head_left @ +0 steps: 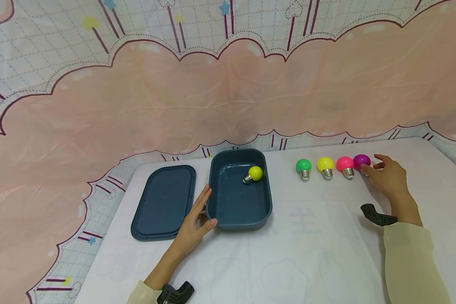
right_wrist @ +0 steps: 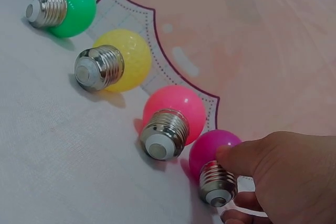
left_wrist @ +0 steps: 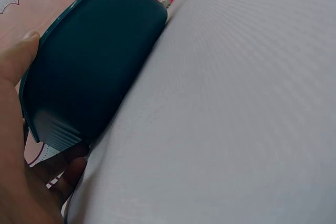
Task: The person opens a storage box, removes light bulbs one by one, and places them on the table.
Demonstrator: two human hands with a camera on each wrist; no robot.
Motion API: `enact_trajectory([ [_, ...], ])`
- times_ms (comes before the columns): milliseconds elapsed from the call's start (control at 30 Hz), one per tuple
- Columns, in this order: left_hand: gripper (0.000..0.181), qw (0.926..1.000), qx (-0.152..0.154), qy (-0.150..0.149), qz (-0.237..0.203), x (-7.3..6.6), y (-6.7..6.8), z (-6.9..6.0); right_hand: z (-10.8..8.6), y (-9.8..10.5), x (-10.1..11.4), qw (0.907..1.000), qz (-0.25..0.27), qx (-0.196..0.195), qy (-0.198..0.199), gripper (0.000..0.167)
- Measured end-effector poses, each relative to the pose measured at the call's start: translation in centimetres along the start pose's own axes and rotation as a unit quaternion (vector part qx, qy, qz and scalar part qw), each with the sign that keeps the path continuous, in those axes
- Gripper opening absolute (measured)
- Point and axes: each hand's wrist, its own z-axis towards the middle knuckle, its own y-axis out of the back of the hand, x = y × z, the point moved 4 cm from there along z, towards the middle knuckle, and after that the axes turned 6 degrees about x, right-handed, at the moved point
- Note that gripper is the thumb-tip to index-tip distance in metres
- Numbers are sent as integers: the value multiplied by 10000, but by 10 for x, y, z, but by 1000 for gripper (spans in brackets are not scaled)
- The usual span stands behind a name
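Observation:
My left hand (head_left: pixel 193 226) rests at the near left corner of a dark blue plastic box (head_left: pixel 243 223), fingers along its side and thumb at the front. A yellow-green light bulb (head_left: pixel 256 173) lies inside this box. At the far right, the thumb of my right hand (head_left: pixel 393 175) touches a purple light bulb (head_left: pixel 361 159). Its index finger stands a little apart from the bulb. In the right wrist view, the thumb lies over the purple bulb (right_wrist: pixel 210 153) near its metal screw base, with other fingers bent beside it.
Left of the box lies its flat blue lid (head_left: pixel 165 202). A green bulb (head_left: pixel 303 165), a yellow bulb (head_left: pixel 325 164) and a pink bulb (head_left: pixel 345 163) line up beside the purple one on the white table (head_left: pixel 289 261). Behind hangs a patterned pink cloth (head_left: pixel 228 93).

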Motion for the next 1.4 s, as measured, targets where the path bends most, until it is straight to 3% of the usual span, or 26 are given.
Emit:
enact_trajectory([
  [600,71,10000,-7,6,12,2,-1,-2,-3,1,4,10000,-8,-16,1,73],
  [867,71,10000,14,-64,7,3,0,-2,-10,13,16,9984,-155,-274,477,69],
  [1200,71,10000,31,-12,-5,-1,2,0,-19,19,59,9957,-144,-616,684,66],
  [1400,72,10000,25,-25,-91,-1,1,-1,-27,11,95,9865,-191,-625,1501,56],
])
